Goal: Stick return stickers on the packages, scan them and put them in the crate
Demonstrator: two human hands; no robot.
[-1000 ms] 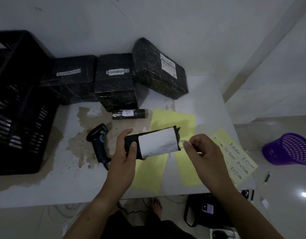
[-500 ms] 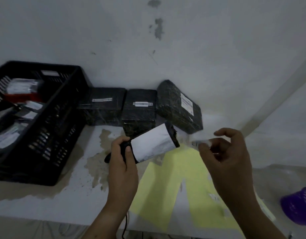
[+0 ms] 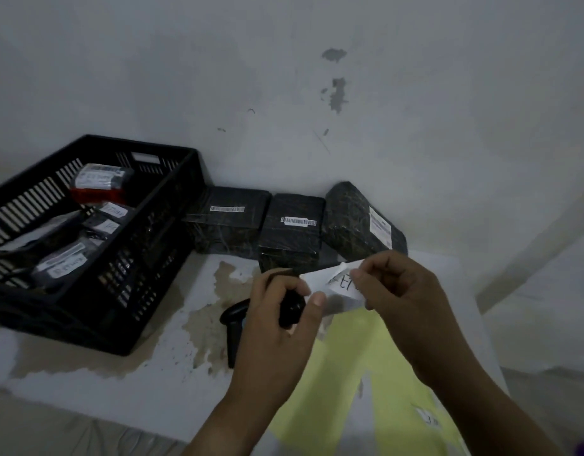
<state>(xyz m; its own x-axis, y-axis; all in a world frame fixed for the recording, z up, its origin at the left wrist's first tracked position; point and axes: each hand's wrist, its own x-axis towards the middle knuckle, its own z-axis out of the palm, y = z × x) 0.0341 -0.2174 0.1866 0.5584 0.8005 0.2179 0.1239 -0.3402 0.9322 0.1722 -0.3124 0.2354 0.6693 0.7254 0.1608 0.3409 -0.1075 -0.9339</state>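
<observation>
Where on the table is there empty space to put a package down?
Bare table lies in front of the crate, left of the scanner; a stained strip runs between those two. It is crowded along the wall, where three black packages stand, and in the middle, with the yellow sheets, left hand and right hand.

Stained white table (image 3: 152,390), black crate (image 3: 136,274) (left), three wrapped packages (image 3: 290,232), scanner (image 3: 233,330), yellow sheets (image 3: 349,373)
</observation>
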